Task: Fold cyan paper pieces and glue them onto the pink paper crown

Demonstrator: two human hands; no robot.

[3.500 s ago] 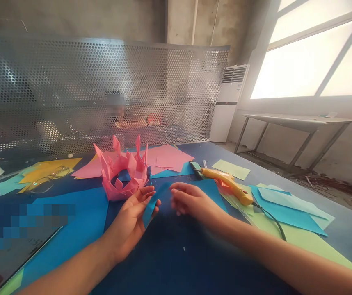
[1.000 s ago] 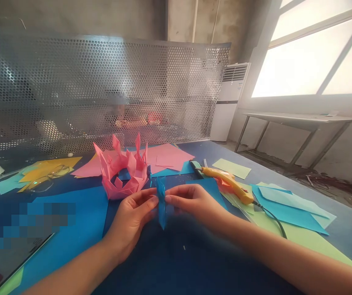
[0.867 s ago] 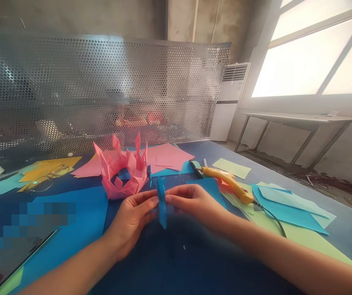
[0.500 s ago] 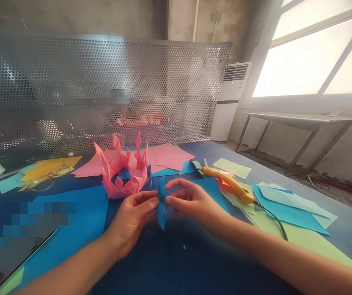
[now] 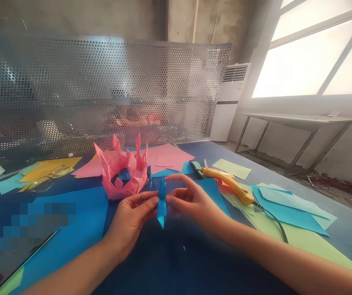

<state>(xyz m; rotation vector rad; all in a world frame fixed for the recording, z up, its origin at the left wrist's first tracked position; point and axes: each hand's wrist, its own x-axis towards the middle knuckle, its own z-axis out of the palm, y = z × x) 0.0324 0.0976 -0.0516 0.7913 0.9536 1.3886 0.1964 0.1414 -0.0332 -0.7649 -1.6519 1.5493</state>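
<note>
Between my two hands is a small folded piece of blue paper (image 5: pixel 161 213), narrow at its middle and pointed at its lower end. My left hand (image 5: pixel 136 213) pinches its middle from the left with thumb and fingers. From the right, my right hand (image 5: pixel 191 200) grips the same spot, its index finger raised along the upper part. Some fingertips are hidden behind the paper. Just beyond my left hand stands a pink folded-paper crown (image 5: pixel 123 188) with upright points. A yellow hot glue gun (image 5: pixel 231 184) lies beyond my right hand, its black cord trailing toward me.
Pink sheets (image 5: pixel 172 155) lie behind the crown. Blue paper (image 5: pixel 80 217) and a dark flat device (image 5: pixel 19 262) are at left, with glasses (image 5: pixel 49 178) farther back. Green paper (image 5: pixel 314 246) spreads at right. A perforated metal screen (image 5: pixel 102 90) borders the table's far edge; a person is blurred behind it.
The blue folded paper has turned slightly between my fingers, showing more of its lower face. My hands have barely moved, and both keep their hold.
</note>
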